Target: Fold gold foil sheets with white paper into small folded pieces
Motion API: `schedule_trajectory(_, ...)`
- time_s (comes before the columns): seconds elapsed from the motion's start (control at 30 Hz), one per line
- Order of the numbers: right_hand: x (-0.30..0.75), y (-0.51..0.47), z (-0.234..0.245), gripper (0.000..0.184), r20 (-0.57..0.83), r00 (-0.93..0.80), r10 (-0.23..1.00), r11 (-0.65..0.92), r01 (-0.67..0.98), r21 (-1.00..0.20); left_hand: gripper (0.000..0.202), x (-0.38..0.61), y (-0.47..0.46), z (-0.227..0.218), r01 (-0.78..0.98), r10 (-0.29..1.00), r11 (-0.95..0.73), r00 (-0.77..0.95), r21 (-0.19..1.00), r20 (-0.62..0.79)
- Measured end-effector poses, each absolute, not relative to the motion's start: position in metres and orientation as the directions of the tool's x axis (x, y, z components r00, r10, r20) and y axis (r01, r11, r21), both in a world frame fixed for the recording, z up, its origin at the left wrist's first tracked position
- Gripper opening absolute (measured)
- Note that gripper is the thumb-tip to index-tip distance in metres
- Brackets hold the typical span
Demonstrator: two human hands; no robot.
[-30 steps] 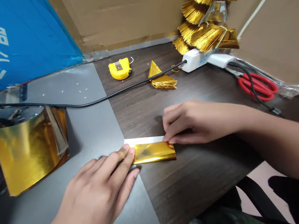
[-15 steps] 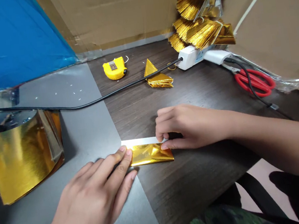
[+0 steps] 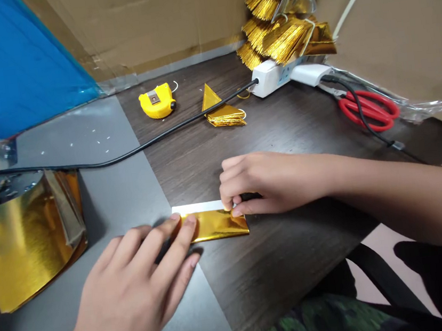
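Observation:
A folded piece of gold foil (image 3: 216, 226) lies across the seam between the grey and dark wood surfaces, a thin white strip (image 3: 197, 207) showing along its far edge. My left hand (image 3: 138, 275) rests at its left end, fingers stretched out, index and middle fingertips on the foil and strip. At the right end of that far edge, my right hand (image 3: 253, 185) is closed in a pinch, thumb and curled fingers together on the foil. The curled fingers partly hide the strip's right end.
Behind my hands are a yellow tape measure (image 3: 157, 102), a fan-folded gold piece (image 3: 223, 114), a black cable (image 3: 123, 158) and a white power strip (image 3: 272, 77). Red-handled scissors (image 3: 371, 109) lie right, a gold foil roll (image 3: 24, 238) left. Gold fringed bundles (image 3: 286, 39) lean against cardboard (image 3: 156, 28).
The view has turned slightly, so everything sits further left. My left index fingertip has slid a little rightward along the foil; my right hand keeps its pinch at the right end.

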State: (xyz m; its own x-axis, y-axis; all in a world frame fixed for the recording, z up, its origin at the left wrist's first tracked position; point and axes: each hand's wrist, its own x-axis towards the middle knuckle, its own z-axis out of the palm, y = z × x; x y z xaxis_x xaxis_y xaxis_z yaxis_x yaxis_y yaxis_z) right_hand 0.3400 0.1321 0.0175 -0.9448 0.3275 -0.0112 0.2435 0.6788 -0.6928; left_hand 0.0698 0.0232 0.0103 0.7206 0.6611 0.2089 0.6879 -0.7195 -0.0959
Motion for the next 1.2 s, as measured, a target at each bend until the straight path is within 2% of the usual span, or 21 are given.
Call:
schedule_trajectory(0.13,0.341,0.133,0.017,0.007,0.009,-0.949,0.316,0.678,0.219,-0.702,0.041,0.072,0.023,0.012,0.668,0.650,-0.736,0.743,-0.112,0.161)
schedule_trajectory(0.27,0.342,0.134,0.015,0.005,0.050,-0.956,0.288,0.699,0.174,-0.694,0.036,0.077,0.023,0.014,0.672,0.656,-0.736,0.738,-0.086,0.160)
schedule_trajectory(0.4,0.344,0.134,0.015,0.015,0.080,-0.967,0.240,0.735,0.127,-0.666,0.029,0.081,0.027,0.013,0.668,0.652,-0.744,0.732,-0.017,0.200)
schedule_trajectory(0.53,0.346,0.134,0.018,0.033,0.090,-0.979,0.182,0.746,0.078,-0.662,0.029,0.083,0.032,0.011,0.647,0.642,-0.759,0.729,0.068,0.238)
schedule_trajectory(0.6,0.347,0.134,0.020,0.044,0.084,-0.985,0.153,0.742,0.059,-0.667,0.026,0.083,0.034,0.011,0.620,0.607,-0.784,0.752,0.036,0.259)
schedule_trajectory(0.67,0.347,0.133,0.021,0.050,0.077,-0.987,0.141,0.744,0.054,-0.666,0.021,0.083,0.035,0.013,0.587,0.554,-0.807,0.788,-0.058,0.268)
schedule_trajectory(0.73,0.347,0.133,0.022,0.048,0.073,-0.988,0.136,0.750,0.055,-0.659,0.017,0.083,0.035,0.015,0.564,0.518,-0.814,0.814,-0.143,0.261)
schedule_trajectory(0.83,0.347,0.134,0.020,0.037,0.071,-0.987,0.142,0.747,0.061,-0.662,0.014,0.084,0.035,0.016,0.565,0.516,-0.810,0.814,-0.157,0.267)
schedule_trajectory(0.97,0.346,0.136,0.015,0.026,0.147,-0.977,0.157,0.748,0.020,-0.664,0.010,0.085,0.036,0.013,0.605,0.554,-0.793,0.767,-0.074,0.324)
schedule_trajectory(1.03,0.345,0.136,0.014,0.022,0.222,-0.961,0.164,0.739,-0.029,-0.673,0.011,0.085,0.038,0.011,0.641,0.603,-0.768,0.713,0.017,0.357)
schedule_trajectory(1.13,0.343,0.135,0.013,0.034,0.279,-0.948,0.151,0.704,-0.095,-0.704,0.013,0.085,0.041,0.011,0.670,0.680,-0.720,0.632,0.179,0.371)
schedule_trajectory(1.2,0.343,0.135,0.013,0.046,0.266,-0.954,0.137,0.715,-0.090,-0.694,0.014,0.084,0.042,0.012,0.653,0.689,-0.719,0.630,0.236,0.358)
